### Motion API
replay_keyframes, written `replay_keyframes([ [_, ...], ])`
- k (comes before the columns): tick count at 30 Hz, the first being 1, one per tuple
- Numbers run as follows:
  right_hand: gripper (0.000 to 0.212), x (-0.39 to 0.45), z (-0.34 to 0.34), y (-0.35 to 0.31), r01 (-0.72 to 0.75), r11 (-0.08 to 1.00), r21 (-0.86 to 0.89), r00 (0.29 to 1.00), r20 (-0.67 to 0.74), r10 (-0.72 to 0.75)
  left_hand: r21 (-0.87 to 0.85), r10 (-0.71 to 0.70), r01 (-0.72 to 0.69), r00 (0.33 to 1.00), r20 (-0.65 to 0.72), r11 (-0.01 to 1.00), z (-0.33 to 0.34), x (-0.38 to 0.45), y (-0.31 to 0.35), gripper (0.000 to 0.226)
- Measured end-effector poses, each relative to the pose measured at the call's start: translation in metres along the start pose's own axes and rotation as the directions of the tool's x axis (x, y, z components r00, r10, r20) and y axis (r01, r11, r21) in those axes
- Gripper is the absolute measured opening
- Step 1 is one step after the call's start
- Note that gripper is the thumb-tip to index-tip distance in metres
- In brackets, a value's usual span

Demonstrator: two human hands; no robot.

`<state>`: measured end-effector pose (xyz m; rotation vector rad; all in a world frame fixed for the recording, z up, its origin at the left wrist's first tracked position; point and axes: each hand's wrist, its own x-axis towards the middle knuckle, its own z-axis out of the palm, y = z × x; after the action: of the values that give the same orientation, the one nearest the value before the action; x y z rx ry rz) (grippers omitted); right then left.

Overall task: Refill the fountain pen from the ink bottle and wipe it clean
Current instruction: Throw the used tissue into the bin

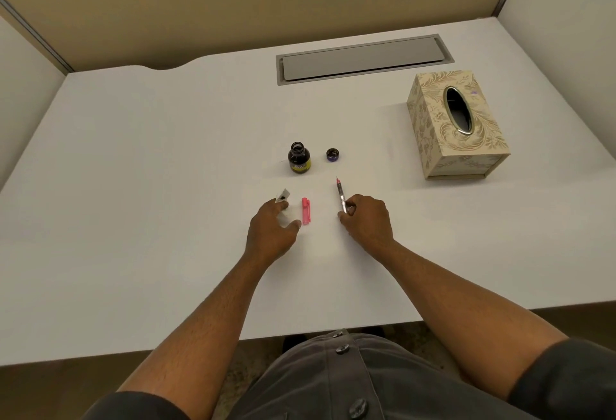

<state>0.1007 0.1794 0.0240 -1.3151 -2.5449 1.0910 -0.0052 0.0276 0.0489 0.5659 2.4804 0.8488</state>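
Right hand (366,219) pinches pen (340,193); left hand (271,229) grips tissue (283,195) beside cap (305,210).

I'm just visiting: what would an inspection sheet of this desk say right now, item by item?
Surface: white desk with a closed grey hatch at the back.
Job's things: ink bottle open and upright; its cap lies apart beside it; fountain pen, nib pointing away; pink pen cap lying flat; ink-stained tissue.
Clutter: patterned tissue box, no tissue sticking out.
Hands: right hand grips the pen; left hand holds the tissue.
Cables: nothing seen.
Surroundings: beige and white partition panels; the person's grey buttoned shirt.
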Motion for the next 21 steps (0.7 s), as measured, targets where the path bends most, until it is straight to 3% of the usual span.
replay_keyframes([
  [13, 0.027, 0.001, 0.002, -0.003, -0.015, 0.995, -0.102, 0.999, -0.033, 0.012, -0.034, -0.014, 0.014, 1.000, 0.001, 0.999, -0.004, -0.002, 0.001, 0.052],
  [18, 0.040, -0.006, 0.000, -0.003, -0.043, 0.998, -0.052, 0.996, -0.085, 0.038, -0.176, -0.038, 0.035, 0.999, -0.011, 0.984, -0.005, -0.007, 0.006, 0.038],
  [21, 0.037, -0.014, -0.006, -0.007, 0.013, 0.999, 0.037, 0.986, -0.166, -0.007, -0.298, -0.057, 0.055, 0.998, 0.004, 0.953, -0.004, -0.010, 0.011, 0.026],
])
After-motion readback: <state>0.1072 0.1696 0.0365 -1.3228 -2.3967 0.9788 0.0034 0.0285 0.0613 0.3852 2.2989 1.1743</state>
